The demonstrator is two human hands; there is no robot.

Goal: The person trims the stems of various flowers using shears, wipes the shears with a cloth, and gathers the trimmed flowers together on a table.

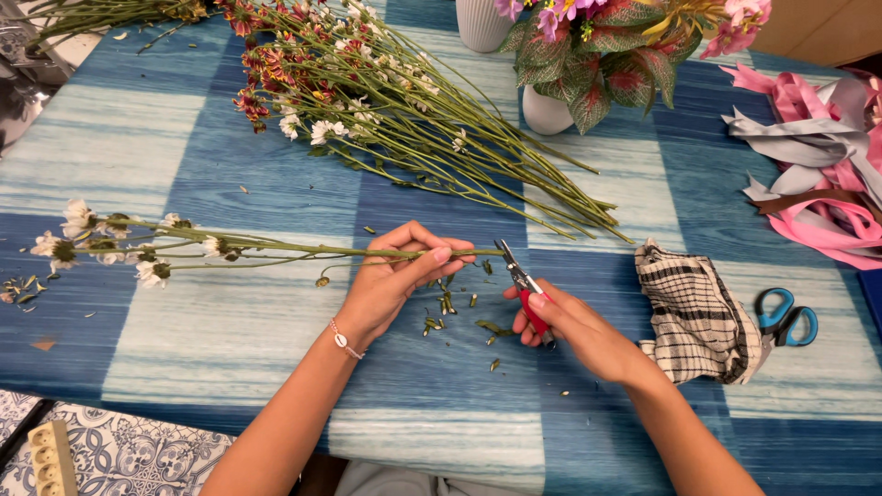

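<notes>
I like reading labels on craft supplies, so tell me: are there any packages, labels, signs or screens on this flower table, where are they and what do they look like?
None that I can make out: no package, label, sign or screen shows.
Nearest candidate: a shiny, crinkled silvery sheet at the table's far left edge, perhaps wrapping; too cut off to tell.

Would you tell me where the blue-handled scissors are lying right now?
In the head view, the blue-handled scissors lie on the table's right side, beside the checked cloth and below the pile of pink ribbons, beyond the right hand.
</notes>
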